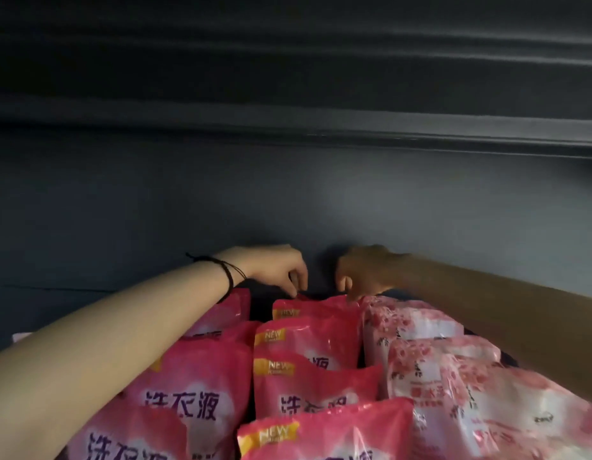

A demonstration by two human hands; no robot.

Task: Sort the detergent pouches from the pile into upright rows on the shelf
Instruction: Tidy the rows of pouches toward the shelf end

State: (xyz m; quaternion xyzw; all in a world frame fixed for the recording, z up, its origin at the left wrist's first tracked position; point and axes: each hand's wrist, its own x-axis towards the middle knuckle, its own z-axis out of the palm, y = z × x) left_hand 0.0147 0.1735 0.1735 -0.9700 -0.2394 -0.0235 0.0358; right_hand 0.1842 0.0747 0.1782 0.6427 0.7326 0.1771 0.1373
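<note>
Both hands were reaching to the back of the shelf (pixel 122 200): the left hand (pixel 274 265) pinched the top left corner of the rearmost red pouch (pixel 316 308), the right hand (pixel 362 272) its top right corner. That pouch stood upright at 12 o'clock, its top edge running 9 to 3 between them, equally near each. Red rows (pixel 308 380) lay toward 6 o'clock, paler floral pouches (pixel 430 353) toward 4.

Two bare forearms in view, no sleeves showing on either. Left wrist wears thin dark cord bracelet (pixel 229 273), wrapped in approx. 2–3 strands, w/ a short loose end sticking out at the back. Right wrist & forearm: nothing worn, in shadow. No rings, no gloves seen.
</note>
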